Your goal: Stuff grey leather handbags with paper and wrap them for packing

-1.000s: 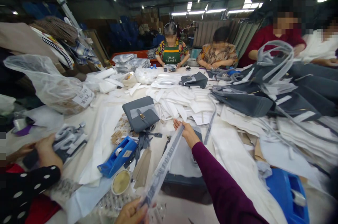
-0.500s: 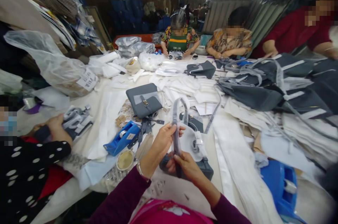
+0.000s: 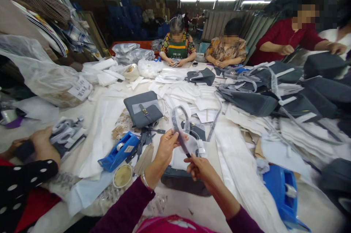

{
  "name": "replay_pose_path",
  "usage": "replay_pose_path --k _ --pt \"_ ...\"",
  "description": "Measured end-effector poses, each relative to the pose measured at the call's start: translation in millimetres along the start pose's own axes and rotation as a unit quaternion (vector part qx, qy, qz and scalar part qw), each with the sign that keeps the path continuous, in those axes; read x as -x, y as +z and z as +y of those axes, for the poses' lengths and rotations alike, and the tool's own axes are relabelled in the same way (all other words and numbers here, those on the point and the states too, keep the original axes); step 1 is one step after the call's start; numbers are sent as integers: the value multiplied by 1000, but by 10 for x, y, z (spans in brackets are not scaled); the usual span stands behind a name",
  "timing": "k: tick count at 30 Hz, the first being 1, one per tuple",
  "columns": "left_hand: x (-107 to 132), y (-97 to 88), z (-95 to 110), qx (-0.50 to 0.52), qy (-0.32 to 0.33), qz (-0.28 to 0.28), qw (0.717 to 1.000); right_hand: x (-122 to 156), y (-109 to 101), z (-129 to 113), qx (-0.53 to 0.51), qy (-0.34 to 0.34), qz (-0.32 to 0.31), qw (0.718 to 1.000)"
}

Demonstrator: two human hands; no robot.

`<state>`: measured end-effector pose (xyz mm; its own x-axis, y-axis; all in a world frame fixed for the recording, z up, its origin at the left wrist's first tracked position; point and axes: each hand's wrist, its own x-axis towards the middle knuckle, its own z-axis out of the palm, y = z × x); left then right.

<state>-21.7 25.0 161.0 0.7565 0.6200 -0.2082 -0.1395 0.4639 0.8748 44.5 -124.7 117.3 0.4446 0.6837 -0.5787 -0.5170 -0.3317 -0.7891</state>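
Observation:
A grey bag strap (image 3: 175, 117), wrapped in clear plastic film, loops up from between my hands. My left hand (image 3: 166, 147) is closed round the strap partway along it. Lower and to the right, my right hand (image 3: 199, 168) pinches the strap's dark end between thumb and fingers. Just beneath them a dark grey bag (image 3: 181, 183) rests on the table, with white padding (image 3: 179, 158) on top of it. Beyond, to the left, lies a flat grey bag (image 3: 145, 110) with a gold buckle. Several dark buckled straps (image 3: 145, 141) lie beside it.
A blue tape dispenser (image 3: 119, 151) and a tape roll (image 3: 123, 176) lie to the left; another blue dispenser (image 3: 281, 192) stands at right. White sheets (image 3: 189, 97) cover mid-table. Dark bags (image 3: 255, 97) are heaped at right. Co-workers (image 3: 177, 44) sit around the table.
My right hand has moved along the strap to its end, and the strap now slants down to the right. The head view has shifted somewhat right; the co-worker in red has raised their hands.

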Motion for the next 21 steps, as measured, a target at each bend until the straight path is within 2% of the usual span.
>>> replay_pose_path --k 2,4,6,8,10,13,17,19,21 --pt "34 20 11 0 -5 3 1000 -114 51 -109 -54 20 4 998" --pt "66 17 20 1 -19 6 1000 -240 97 -250 -61 -15 16 998" --pt "75 -16 31 13 -35 6 999 -335 136 -392 -3 -62 16 998" --pt "62 -72 48 34 -47 -1 998 -378 170 -511 110 -111 5 988" --pt "42 -128 72 60 -57 -11 997 -373 201 -598 239 -168 -1 956" --pt "21 -189 114 104 -75 -11 992 -330 229 -680 395 -271 3 878" --pt "10 -245 149 143 -104 -27 984 -325 226 -713 498 -393 16 773" --pt "7 -272 146 153 -121 -30 980 -348 218 -698 509 -425 28 748" --pt "6 -287 133 160 -128 -18 979 -370 215 -672 504 -445 40 739"
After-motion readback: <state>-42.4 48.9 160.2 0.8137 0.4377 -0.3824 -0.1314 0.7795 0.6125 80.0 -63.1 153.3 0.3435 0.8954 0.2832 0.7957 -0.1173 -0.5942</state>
